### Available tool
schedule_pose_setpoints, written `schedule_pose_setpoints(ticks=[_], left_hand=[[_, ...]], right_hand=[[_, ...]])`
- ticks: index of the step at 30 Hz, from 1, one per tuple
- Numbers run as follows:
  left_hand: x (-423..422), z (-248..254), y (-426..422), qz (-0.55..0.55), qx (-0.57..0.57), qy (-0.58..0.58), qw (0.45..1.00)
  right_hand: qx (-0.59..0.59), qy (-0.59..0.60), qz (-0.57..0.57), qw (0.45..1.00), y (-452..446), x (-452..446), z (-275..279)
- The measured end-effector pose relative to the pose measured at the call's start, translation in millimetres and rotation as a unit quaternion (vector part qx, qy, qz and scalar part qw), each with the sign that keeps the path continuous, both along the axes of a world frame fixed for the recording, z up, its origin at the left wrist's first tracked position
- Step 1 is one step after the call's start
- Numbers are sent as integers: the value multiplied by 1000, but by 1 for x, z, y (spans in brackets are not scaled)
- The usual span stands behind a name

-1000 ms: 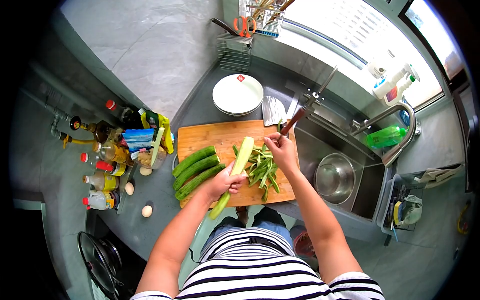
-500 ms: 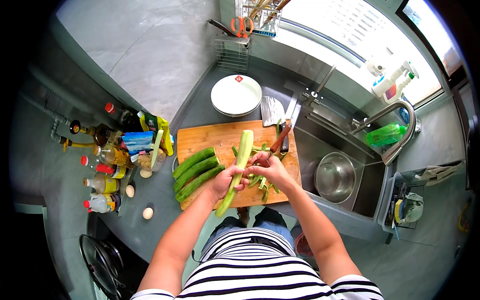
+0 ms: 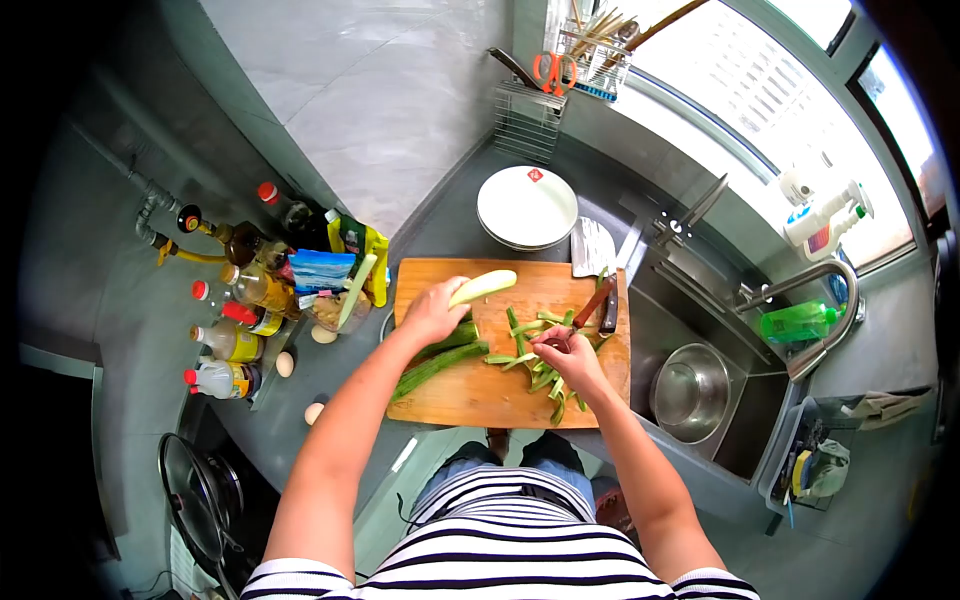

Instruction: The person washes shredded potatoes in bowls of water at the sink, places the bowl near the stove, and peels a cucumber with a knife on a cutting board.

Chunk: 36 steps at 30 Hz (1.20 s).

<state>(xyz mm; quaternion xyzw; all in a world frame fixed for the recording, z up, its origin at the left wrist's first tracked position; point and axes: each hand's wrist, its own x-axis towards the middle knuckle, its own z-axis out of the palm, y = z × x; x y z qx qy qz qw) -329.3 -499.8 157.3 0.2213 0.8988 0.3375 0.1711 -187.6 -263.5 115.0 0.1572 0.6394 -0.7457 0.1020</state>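
My left hand (image 3: 432, 312) is wrapped round a pale peeled cucumber-like vegetable (image 3: 484, 286), over the left part of the wooden cutting board (image 3: 450, 402). Beneath and beside that hand lie green unpeeled ones (image 3: 440, 369), partly hidden by it. My right hand (image 3: 566, 356) is closed on a peeler with a reddish-brown handle (image 3: 594, 303), which points up and to the right. Green peelings (image 3: 545, 378) are scattered under and around my right hand. A cleaver (image 3: 593, 247) with a dark handle lies at the board's top right corner.
Stacked white plates (image 3: 527, 206) stand behind the board. To the right is a sink (image 3: 740, 415) with a metal bowl (image 3: 690, 392). Bottles (image 3: 232, 342), bags and eggs (image 3: 285, 364) are at the left, above a lidded pan (image 3: 195, 498).
My left hand has moved left with the peeled vegetable, away from my right hand, to above the unpeeled ones. The right hand still holds the peeler over the peelings. The camera view has shifted.
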Motion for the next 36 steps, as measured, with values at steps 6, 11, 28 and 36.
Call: schedule_pose_setpoints(ticks=[6,11,28,36], left_hand=[[-41,-55,-21,-22,-98,44,994],[-31,-65,-33,34,-26,117,992],[19,-51,-78,40,-59,136,988],[43,8,-11,151,309,-189,920]], right_hand=[[84,2,43,995,-35,-18,-8],[62,-13,48,997,-55,-28,0],[11,-16,-19,1000,-66,-33,-13],[1,75,-146,986,-23,-25,12]])
